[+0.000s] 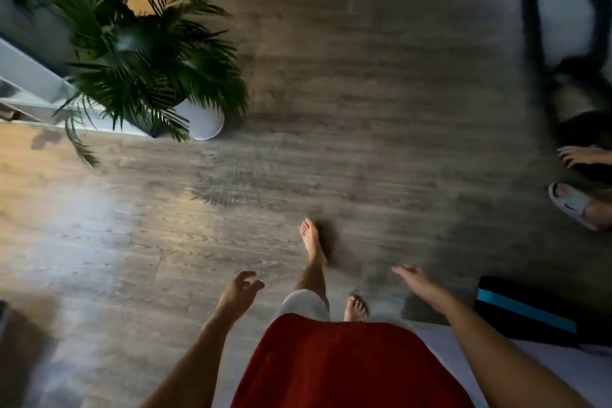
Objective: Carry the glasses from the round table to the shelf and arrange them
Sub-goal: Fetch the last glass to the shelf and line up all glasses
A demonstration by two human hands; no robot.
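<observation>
No glasses and no round table are in view. My left hand [240, 290] hangs low over the wooden floor with its fingers loosely curled and apart, holding nothing. My right hand [419, 281] is stretched out flat with nothing in it. Between them I see my bare feet mid-step, white shorts and a red shirt. A white shelf unit [29, 89] shows at the left edge, partly hidden by a plant.
A potted palm [142, 53] in a white pot [205, 124] stands beside the shelf. Another person's hand and slippered foot [576, 205] are at the right edge, by a dark furry object [563, 43]. A black box with a blue stripe [526, 311] lies at lower right.
</observation>
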